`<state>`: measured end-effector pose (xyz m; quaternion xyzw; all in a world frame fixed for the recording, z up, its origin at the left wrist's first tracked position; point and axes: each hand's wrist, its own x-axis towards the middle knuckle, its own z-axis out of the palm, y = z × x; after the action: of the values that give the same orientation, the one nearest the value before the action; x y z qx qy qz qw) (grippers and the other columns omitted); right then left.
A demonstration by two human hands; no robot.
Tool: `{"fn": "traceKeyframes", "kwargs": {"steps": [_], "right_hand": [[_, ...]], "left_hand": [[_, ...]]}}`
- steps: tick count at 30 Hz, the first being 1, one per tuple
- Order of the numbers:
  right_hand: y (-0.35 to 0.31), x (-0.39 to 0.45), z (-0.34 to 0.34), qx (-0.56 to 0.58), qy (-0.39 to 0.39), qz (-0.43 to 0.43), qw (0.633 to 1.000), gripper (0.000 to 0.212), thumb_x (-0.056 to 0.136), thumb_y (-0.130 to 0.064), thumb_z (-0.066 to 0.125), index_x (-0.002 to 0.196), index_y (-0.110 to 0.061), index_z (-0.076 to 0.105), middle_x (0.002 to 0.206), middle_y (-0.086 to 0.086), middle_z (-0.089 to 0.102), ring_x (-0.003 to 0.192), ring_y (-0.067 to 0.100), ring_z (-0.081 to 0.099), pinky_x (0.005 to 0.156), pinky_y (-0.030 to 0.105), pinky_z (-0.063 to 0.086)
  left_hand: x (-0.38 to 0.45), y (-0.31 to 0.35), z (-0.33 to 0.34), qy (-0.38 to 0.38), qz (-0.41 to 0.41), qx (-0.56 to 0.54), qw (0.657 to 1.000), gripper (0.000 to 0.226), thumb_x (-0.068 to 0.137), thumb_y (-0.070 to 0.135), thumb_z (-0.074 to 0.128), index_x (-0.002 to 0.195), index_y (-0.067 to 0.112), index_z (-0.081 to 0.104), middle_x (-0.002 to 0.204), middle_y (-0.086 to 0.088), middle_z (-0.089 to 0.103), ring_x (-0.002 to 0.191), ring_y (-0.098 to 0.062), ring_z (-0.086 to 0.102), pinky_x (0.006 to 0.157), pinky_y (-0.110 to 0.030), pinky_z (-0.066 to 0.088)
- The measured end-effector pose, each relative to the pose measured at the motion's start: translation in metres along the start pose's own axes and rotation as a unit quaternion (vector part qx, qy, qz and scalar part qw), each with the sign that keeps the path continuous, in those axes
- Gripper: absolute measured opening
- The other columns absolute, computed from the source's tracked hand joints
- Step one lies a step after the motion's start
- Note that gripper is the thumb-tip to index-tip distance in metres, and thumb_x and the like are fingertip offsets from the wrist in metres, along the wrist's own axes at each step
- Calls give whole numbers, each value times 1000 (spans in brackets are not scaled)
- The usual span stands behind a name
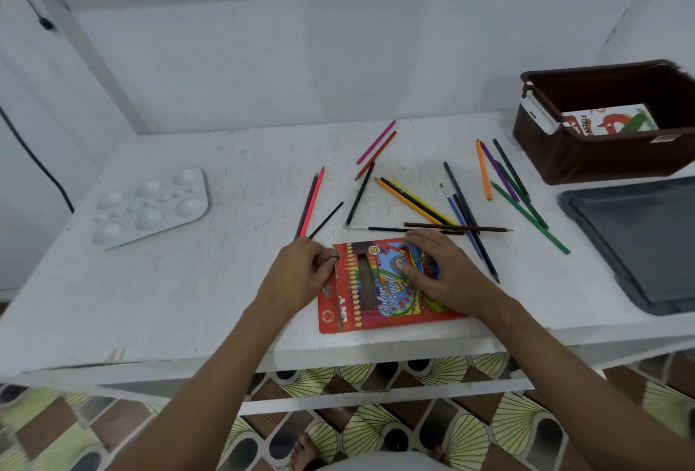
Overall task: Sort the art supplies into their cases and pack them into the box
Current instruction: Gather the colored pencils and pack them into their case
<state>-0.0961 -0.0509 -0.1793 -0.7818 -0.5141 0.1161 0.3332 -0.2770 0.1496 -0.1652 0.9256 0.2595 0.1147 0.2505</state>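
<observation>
We see a red pencil case (380,284) with rainbow swirls, a brown box (601,158), a grey lid (639,245), a white palette (150,203), and a white table (188,301).

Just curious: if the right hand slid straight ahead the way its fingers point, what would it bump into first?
Probably the thin paintbrush lying crosswise just beyond the right hand, with the dark brown pencil right behind it. The hand lies on the pencil case.

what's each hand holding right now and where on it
Left hand pinches the flap at the pencil case's upper left corner; right hand presses down on its front.

Left grip (301,275) pinched, right grip (447,275) flat
</observation>
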Motion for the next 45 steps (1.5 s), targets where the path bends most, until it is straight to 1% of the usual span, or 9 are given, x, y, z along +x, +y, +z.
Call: {"fn": "traceKeyframes", "kwargs": {"steps": [4,12,17,19,21,24,31,40,45], "right_hand": [[-1,0,0,-36,-7,-17,999,59,85,-48,54,135,-16,48,141,-3,43,131,-1,28,107,18,26],[-10,3,9,-115,10,-19,993,54,88,-40,46,131,-10,51,136,4,47,130,17,37,109,26,28],[-10,2,12,-134,13,-9,991,62,86,-49,34,132,-11,50,137,4,46,130,18,37,110,28,26],[-9,2,12,-133,10,-5,991,62,86,-50,34,132,-12,50,137,3,46,130,16,36,110,26,24],[-8,3,12,-133,6,-1,991,62,85,-51,34,132,-13,49,138,2,45,130,15,36,109,25,24],[-7,4,13,-136,1,4,991,63,85,-52,34,133,-14,48,138,1,45,130,15,35,109,26,24],[-9,4,12,-130,8,0,991,59,85,-49,37,130,-13,51,134,3,48,127,17,39,107,24,26],[-8,4,13,-128,15,4,992,61,84,-51,36,130,-13,52,135,3,48,127,17,39,107,26,26],[-7,3,14,-127,15,8,992,63,83,-52,35,130,-13,51,136,3,47,128,17,38,107,26,25]], "left_hand": [[7,6,-3,-14,0,2,1000,23,87,35,66,87,12,70,83,4,65,76,-9,59,71,-22,46],[14,5,-9,-47,-26,-22,998,22,89,34,64,95,14,71,87,5,65,74,-5,59,61,-9,40],[39,-7,-32,50,-77,0,996,21,91,21,57,103,9,69,92,-2,69,73,-9,56,70,-18,39],[59,-12,-38,44,-116,6,992,23,93,25,55,104,8,66,90,-2,65,73,-9,55,70,-21,39],[79,-13,-41,13,-141,24,990,22,93,30,55,90,11,64,85,-2,61,78,-15,56,63,-23,40],[98,-5,-38,-28,-162,52,985,40,90,33,59,61,15,40,59,1,42,56,-16,45,47,-25,32],[104,2,-32,-76,-191,77,976,26,83,13,61,63,11,44,62,-3,46,52,-13,43,44,-23,32],[90,-4,-49,-95,-185,87,974,33,80,10,62,56,13,40,56,-1,39,51,-14,39,46,-23,30],[81,-9,-59,-81,-230,23,969,12,81,5,60,70,8,58,70,-7,58,68,-23,59,67,-31,52]]}}
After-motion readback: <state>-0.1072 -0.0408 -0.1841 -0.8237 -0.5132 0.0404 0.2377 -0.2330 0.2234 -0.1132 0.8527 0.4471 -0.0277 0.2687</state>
